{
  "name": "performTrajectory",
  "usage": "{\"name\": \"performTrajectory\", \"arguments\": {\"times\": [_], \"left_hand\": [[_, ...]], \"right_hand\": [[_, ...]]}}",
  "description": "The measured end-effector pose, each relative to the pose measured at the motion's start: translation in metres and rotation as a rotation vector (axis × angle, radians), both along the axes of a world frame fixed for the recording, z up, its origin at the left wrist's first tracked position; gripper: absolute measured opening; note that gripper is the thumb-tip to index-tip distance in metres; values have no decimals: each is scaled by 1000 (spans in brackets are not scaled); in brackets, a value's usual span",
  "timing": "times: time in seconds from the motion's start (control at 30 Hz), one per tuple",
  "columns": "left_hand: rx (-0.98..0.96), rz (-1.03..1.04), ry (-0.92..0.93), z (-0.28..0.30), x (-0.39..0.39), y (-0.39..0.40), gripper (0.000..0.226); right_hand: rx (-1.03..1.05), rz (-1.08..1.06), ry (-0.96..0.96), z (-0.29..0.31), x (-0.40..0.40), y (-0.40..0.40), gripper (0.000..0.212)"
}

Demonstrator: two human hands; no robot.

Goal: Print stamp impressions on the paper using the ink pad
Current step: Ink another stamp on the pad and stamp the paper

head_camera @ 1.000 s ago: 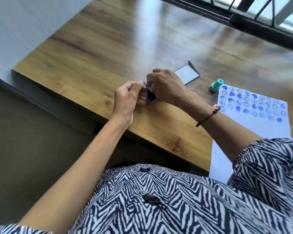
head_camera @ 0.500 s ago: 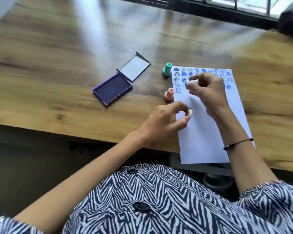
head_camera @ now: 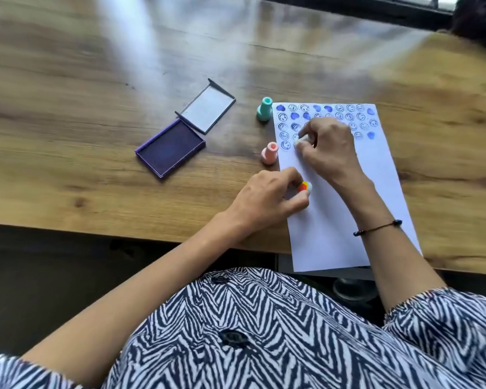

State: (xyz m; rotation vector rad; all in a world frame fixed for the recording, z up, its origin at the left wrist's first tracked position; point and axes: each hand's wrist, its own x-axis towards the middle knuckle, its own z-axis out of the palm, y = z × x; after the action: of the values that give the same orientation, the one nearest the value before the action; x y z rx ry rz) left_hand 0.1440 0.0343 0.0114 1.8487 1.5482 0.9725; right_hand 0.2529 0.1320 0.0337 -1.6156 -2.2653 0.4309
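Observation:
A white sheet of paper (head_camera: 345,220) lies on the wooden table, its far part covered with rows of blue stamp prints. My right hand (head_camera: 326,147) is shut on a small white stamp (head_camera: 302,141) and holds it down on the paper in the lowest row of prints. My left hand (head_camera: 267,200) rests on the paper's left edge, pinching a small cap with red and yellow colours (head_camera: 305,188). The purple ink pad (head_camera: 170,148) lies open to the left, its lid (head_camera: 208,109) folded back.
A teal stamp (head_camera: 264,109) and a pink stamp (head_camera: 270,153) stand upright beside the paper's left edge. The table's near edge (head_camera: 124,234) runs across below my left hand. A dark window frame (head_camera: 348,7) borders the far side.
Both hands left the ink pad and went right to the paper. In the last half second my right hand has brought the white stamp down onto the sheet; the left hand barely moved.

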Motion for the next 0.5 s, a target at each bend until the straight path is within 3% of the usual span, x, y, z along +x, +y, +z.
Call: {"name": "performTrajectory", "arguments": {"times": [0.3,0.5], "left_hand": [[-38,-5,-21,-1,-1,1,31],[-44,-4,-28,-1,-2,3,33]], "right_hand": [[-37,11,-61,3,0,4,18],[33,40,-244,2,-9,-1,14]]}}
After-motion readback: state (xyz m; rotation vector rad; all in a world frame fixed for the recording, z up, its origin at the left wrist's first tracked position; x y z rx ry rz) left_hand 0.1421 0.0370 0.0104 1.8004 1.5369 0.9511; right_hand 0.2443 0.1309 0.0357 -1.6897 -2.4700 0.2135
